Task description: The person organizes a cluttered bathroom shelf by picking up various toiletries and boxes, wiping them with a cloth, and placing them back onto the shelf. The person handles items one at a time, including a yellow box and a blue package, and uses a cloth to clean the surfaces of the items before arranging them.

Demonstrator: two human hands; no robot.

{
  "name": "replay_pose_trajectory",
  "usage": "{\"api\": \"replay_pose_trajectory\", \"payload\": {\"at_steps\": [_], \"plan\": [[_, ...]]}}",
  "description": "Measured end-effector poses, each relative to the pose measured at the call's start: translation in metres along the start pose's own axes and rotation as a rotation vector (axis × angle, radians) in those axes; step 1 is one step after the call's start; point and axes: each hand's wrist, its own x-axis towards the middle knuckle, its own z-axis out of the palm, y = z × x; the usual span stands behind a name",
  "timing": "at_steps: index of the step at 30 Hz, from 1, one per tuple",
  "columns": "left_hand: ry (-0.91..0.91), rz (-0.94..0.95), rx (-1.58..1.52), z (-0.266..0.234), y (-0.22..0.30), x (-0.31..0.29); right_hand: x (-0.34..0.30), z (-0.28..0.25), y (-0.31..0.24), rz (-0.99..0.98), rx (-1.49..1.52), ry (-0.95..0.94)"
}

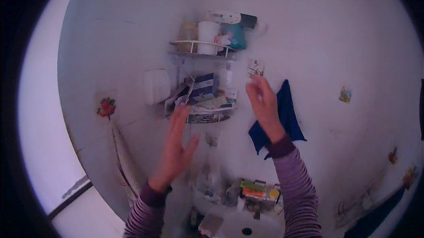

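Note:
Both of my arms, in striped purple sleeves, are raised toward a two-tier corner shelf. My left hand is open below the lower tier, its thumb apart from its fingers and nothing in it. Its fingertips overlap the shelf's left edge in the picture; whether they touch it I cannot tell. My right hand is raised to the right of the shelf, its slightly bent fingers apart and holding nothing visible. Behind that wrist a dark blue cloth hangs on the wall. Papers and a blue-and-white box lie on the lower tier.
The upper tier holds a white tub, a yellowish container and a teal bag. A white box-shaped holder is on the left wall, above a hanging pale towel. Below is a white sink.

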Motion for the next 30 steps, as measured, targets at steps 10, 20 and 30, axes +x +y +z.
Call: {"api": "replay_pose_trajectory", "payload": {"at_steps": [10,20,30], "plan": [[0.248,-0.072,0.178,-0.016,-0.103,0.182,0.212,0.135,0.093,0.006,-0.110,-0.003],[0.233,-0.140,0.140,0.001,-0.143,0.249,0.221,0.165,0.074,0.225,-0.050,-0.028],[0.124,-0.331,0.454,0.025,-0.176,0.323,0.257,0.069,0.050,0.183,0.351,0.150]]}}
